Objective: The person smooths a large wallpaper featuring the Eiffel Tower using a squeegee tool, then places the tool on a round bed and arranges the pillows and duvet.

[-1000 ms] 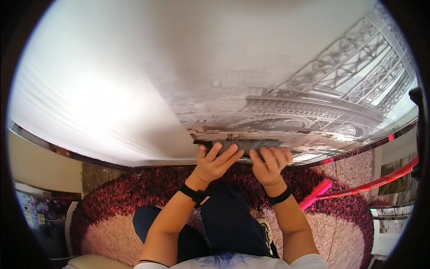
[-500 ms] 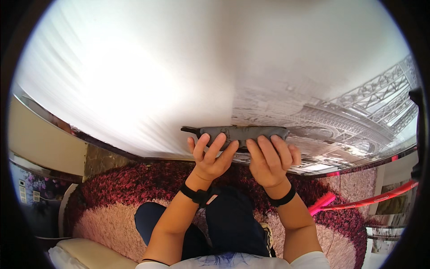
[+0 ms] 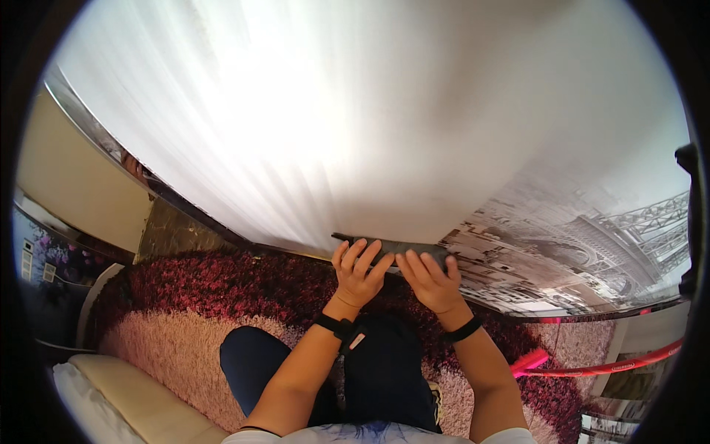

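Observation:
A narrow grey cloth roll [image 3: 410, 249] with a thin black end at its left lies crosswise by the near edge of a glossy white surface [image 3: 414, 170]. My left hand [image 3: 359, 277] grips its left part, fingers bent over it and thumb pointing inward. On the right part, my right hand [image 3: 433, 281] holds it in the same way, the two thumbs close together. My fingers cover much of the roll's near side. Its exact kind cannot be made out. A black band [image 3: 336, 325] circles my left wrist and another [image 3: 464, 330] my right.
A grey city picture with a steel arch [image 3: 592, 244] covers the surface's right side. Below spreads a shaggy dark red and pink rug [image 3: 185, 296]. A bright pink brush-like thing [image 3: 529, 362] and a red strap [image 3: 629, 362] are at right. A cream padded seat [image 3: 140, 392] stands at lower left.
Both hands and the grey roll have come lower in the view, nearer to me, and less of the roll shows. The view has turned, so the surface's near edge slants more.

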`<action>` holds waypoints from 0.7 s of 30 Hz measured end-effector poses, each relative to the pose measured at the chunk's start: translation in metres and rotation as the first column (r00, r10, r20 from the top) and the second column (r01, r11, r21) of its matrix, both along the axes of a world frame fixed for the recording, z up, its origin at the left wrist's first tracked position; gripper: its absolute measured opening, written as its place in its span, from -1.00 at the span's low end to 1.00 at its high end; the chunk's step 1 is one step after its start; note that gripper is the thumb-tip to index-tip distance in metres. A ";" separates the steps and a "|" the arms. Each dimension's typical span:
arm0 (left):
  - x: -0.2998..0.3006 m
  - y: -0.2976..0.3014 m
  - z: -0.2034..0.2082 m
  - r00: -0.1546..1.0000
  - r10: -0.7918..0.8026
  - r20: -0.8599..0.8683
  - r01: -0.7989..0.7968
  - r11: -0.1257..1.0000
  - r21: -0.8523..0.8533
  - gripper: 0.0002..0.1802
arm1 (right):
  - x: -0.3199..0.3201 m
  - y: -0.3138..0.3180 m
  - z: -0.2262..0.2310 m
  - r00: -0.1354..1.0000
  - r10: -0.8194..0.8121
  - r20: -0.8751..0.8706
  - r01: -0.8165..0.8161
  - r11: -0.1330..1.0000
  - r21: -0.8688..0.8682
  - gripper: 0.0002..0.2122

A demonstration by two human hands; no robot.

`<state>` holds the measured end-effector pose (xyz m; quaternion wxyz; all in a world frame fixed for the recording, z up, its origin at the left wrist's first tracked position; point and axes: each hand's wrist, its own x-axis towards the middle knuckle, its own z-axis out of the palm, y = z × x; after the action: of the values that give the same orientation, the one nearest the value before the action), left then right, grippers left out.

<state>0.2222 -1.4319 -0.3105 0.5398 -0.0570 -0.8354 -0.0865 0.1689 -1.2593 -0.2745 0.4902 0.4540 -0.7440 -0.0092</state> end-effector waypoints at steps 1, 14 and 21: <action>-0.001 -0.004 0.018 0.999 0.017 -0.031 -0.017 1.000 -0.001 -0.76 | 0.000 -0.008 0.018 1.000 0.011 -0.020 -0.012 0.998 -0.059 -0.75; 0.007 -0.027 -0.013 0.998 0.066 -0.020 -0.058 0.960 0.274 -0.57 | -0.006 -0.057 0.019 0.980 0.191 0.054 -0.192 0.981 0.010 -0.75; 0.014 -0.023 -0.048 0.990 0.113 0.085 -0.139 0.885 0.444 -0.61 | -0.003 -0.079 0.003 0.954 0.272 0.130 -0.290 0.945 0.151 -0.73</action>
<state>0.2358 -1.4550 -0.3580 0.5189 0.1258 -0.8097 -0.2434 0.1656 -1.3383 -0.2712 0.4057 0.5949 -0.6935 0.0224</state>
